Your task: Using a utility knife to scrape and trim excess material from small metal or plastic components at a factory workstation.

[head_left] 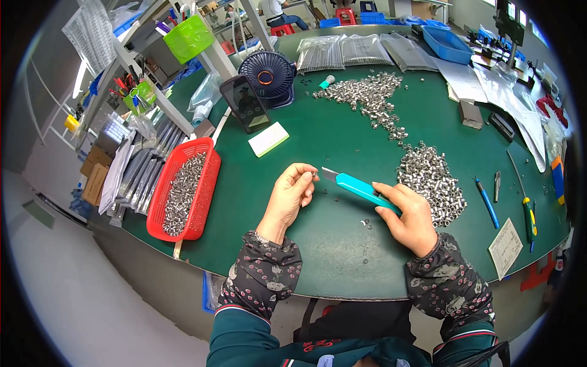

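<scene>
In my right hand (406,217) is a teal utility knife (365,191), its blade out and pointing left. My left hand (290,194) pinches a small metal ring (314,174) between thumb and fingers, just short of the blade tip. Both hands are over the near middle of the green table (269,229). To the right of the knife lies a pile of small metal rings (431,183). Farther back, a looser heap of similar rings (367,98) spreads out. Dark little scraps (365,244) are scattered below the knife.
On the left, a red basket (212,177) holds more metal pieces. Behind it stand a phone (244,104) and a black fan (267,76). At right lie a blue pen-like tool (487,203), a screwdriver (528,220) and a paper slip (505,249). A blue tray (447,46) sits far back.
</scene>
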`<state>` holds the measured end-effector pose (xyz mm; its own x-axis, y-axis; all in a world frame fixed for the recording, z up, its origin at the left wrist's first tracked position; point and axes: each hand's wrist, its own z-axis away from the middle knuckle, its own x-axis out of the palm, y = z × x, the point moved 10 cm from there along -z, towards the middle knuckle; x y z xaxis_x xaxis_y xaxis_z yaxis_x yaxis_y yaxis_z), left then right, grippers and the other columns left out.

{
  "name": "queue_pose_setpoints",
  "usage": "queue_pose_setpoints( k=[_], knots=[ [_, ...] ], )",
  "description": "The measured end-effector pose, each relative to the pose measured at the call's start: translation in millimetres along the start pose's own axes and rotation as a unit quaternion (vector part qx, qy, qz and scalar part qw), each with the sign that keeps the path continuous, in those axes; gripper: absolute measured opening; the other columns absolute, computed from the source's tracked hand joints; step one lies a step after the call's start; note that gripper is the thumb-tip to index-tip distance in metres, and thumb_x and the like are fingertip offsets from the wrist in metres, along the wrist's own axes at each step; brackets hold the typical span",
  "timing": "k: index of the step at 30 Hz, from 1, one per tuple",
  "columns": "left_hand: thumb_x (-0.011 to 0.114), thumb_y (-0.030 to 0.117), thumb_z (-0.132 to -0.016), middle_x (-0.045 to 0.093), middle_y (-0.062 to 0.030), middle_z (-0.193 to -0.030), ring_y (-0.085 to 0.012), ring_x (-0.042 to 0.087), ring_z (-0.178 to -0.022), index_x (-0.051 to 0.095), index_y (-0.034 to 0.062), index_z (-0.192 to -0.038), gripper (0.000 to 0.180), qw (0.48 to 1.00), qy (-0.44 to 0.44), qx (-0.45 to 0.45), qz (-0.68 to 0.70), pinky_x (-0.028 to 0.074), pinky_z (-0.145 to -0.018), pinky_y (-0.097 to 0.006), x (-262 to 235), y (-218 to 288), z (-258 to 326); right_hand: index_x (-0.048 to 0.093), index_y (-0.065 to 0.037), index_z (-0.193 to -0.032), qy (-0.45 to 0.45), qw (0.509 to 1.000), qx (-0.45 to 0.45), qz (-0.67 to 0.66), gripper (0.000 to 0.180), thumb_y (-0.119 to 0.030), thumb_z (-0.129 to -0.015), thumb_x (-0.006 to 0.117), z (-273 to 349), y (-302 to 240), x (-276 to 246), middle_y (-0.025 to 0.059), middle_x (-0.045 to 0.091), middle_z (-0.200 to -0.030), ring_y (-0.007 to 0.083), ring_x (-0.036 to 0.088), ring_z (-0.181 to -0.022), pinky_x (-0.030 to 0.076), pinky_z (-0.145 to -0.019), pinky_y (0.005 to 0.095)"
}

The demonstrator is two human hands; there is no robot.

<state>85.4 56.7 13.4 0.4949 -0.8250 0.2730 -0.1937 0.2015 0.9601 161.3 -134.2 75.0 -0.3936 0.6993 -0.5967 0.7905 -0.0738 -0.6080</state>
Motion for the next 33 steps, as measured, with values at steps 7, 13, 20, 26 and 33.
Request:
queue_pose_setpoints(
  k=[7,13,20,26,33],
  knots=[
    [0.053,0.011,-0.083,0.052,-0.0031,-0.075,-0.0051,0.042,-0.051,0.051,0.0033,-0.090,0.011,0.995,-0.034,-0.001,0.089,0.032,-0.038,-0.015,0,-4,-1,0.056,-0.008,-0.101,-0.021,0.999,-0.020,-0.028,0.033,-0.008,-0.068,0.060,2,-8,5,0.0090,0.052,-0.071,0.0258,0.053,-0.062,0.043,-0.055,0.0331],
    [0.054,0.010,-0.082,0.052,-0.0024,-0.072,-0.0046,0.042,-0.050,0.052,0.0037,-0.090,0.010,0.994,-0.057,-0.013,0.092,0.031,-0.038,-0.014,3,-7,1,0.056,-0.008,-0.101,-0.041,0.999,-0.011,-0.030,0.033,-0.009,-0.069,0.059,2,-5,10,0.0084,0.052,-0.070,0.0254,0.053,-0.061,0.043,-0.055,0.0330],
    [0.050,0.015,-0.084,0.050,-0.0058,-0.073,-0.0084,0.041,-0.052,0.050,0.0040,-0.085,0.011,0.985,-0.040,-0.049,0.161,0.029,-0.039,-0.016,2,-9,1,0.054,-0.005,-0.104,0.136,0.988,-0.046,-0.061,0.038,-0.001,-0.067,0.059,-5,-7,-40,0.0113,0.056,-0.077,0.0243,0.055,-0.066,0.043,-0.060,0.0297],
    [0.054,0.011,-0.078,0.049,-0.0041,-0.072,-0.0088,0.041,-0.054,0.050,0.0028,-0.084,0.011,0.986,-0.058,-0.138,0.072,0.028,-0.039,-0.017,39,-17,-8,0.053,-0.003,-0.107,0.258,0.952,0.034,-0.158,0.035,-0.003,-0.072,0.059,-1,30,-73,0.0108,0.057,-0.092,0.0174,0.055,-0.079,0.043,-0.071,0.0266],
    [0.062,0.010,-0.067,0.048,-0.0045,-0.066,-0.0143,0.047,-0.063,0.058,0.0062,-0.089,0.023,0.810,-0.127,0.090,-0.566,0.039,-0.057,-0.028,137,-4,-43,0.052,-0.001,-0.109,0.291,0.918,0.078,-0.258,0.035,-0.005,-0.075,0.059,4,46,-80,0.0097,0.057,-0.099,0.0142,0.053,-0.087,0.042,-0.077,0.0252]
  ],
)
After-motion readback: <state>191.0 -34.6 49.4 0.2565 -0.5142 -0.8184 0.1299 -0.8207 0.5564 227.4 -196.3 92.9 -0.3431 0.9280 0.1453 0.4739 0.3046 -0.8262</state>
